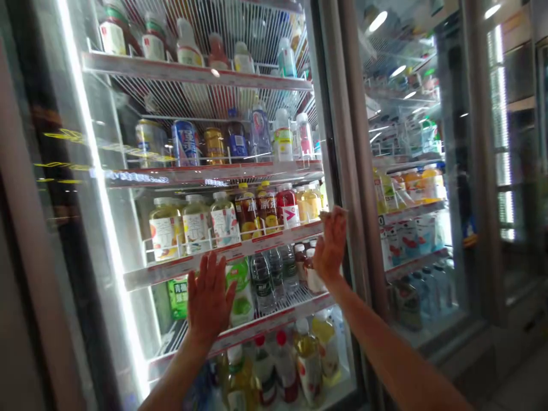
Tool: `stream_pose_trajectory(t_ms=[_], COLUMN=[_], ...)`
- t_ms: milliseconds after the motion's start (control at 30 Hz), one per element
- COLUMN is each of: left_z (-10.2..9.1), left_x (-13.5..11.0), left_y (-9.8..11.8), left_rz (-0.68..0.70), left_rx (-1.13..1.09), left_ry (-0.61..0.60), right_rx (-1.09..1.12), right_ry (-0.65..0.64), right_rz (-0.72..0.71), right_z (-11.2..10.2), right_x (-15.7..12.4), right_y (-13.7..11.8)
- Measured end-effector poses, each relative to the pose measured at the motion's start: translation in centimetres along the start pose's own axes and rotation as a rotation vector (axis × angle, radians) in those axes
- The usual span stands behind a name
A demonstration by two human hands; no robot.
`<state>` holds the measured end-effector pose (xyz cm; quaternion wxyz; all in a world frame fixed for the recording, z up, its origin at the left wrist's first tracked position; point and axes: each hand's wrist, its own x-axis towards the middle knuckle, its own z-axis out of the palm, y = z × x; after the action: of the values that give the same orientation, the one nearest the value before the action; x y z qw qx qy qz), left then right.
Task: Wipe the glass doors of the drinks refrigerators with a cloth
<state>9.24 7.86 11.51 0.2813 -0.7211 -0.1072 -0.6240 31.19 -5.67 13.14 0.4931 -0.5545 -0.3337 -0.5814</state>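
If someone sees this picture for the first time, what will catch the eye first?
Two open hands press flat on a cooler's glass door: the left hand low in the middle, the right hand higher, at the door's right edge. Behind the glass stand shelves packed with bottles and cans, and a bright light strip runs down the left side.
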Motion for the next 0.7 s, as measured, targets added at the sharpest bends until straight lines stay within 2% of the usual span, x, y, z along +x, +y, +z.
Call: stream_pose_trajectory(t_ms=[33,100,167,200,300,367,433,500,567,633,700], left_z=[0.0,-0.1,-0.1,-0.1,0.0,0.1,0.1,0.1,0.2,0.3,0.5], left_x=[-0.1,-0.4,-0.8,-1.0,-1.5,-1.5,-1.5,-1.7,-2.2,-2.7,-3.2], left_y=[0.0,0.1,0.2,0.3,0.3,0.4,0.5,0.8,1.2,1.6,1.7], left_rz=[-0.007,0.007,0.047,0.061,0.053,0.046,0.042,0.029,0.019,0.018,0.014], left_rx=[-0.006,-0.016,-0.020,-0.022,-0.015,-0.007,-0.006,-0.012,-0.018,-0.013,-0.008], left_ry=[-0.006,-0.015,-0.024,-0.031,-0.044,-0.048,-0.048,-0.039,-0.039,-0.050,-0.069], right_rx=[0.024,0.071,0.058,0.029,-0.071,-0.072,-0.019,0.030,0.031,-0.023,-0.069], right_ry=[-0.017,-0.144,-0.236,-0.232,-0.058,0.011,-0.067,-0.199,-0.265,-0.211,-0.092], right_rz=[-0.023,-0.186,-0.314,-0.321,-0.136,-0.028,-0.089,-0.233,-0.327,-0.278,-0.136], right_z=[0.1,0.1,-0.1,-0.2,-0.5,-0.4,-0.3,-0.4,-0.8,-1.2,-1.4], right_x=[-0.6,-1.8,-2.5,-2.5,-2.0,-2.2,-3.0,-4.0,-4.6,-4.4,-3.9], right_y=[-1.1,-3.1,-3.2,-2.6,0.1,0.2,-1.3,-2.8,-2.4,-0.3,1.4])
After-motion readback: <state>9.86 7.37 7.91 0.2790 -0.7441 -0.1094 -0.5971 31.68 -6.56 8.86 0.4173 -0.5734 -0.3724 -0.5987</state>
